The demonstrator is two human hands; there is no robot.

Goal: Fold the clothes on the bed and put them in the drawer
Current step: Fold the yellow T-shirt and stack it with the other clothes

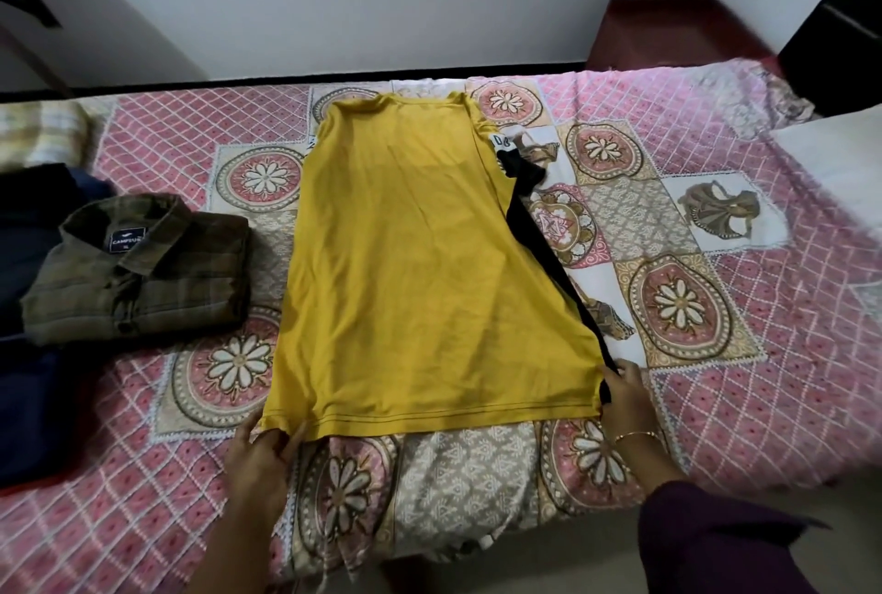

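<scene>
A mustard-yellow T-shirt [410, 259] lies spread flat on the bed, neck toward the wall and hem toward me. Black fabric [539, 230] with a white printed patch shows along its right edge. My left hand [260, 460] pinches the hem's near left corner. At the near right corner my right hand [625, 398] grips the hem and the black edge. A folded olive plaid shirt [143, 269] sits to the left of the yellow one.
Dark navy clothes [33, 355] are stacked at the far left under and beside the plaid shirt. The pink patterned bedspread [716, 402] covers the bed. A white pillow [840, 154] lies at the right edge, and a dark red cabinet [668, 30] stands behind the bed.
</scene>
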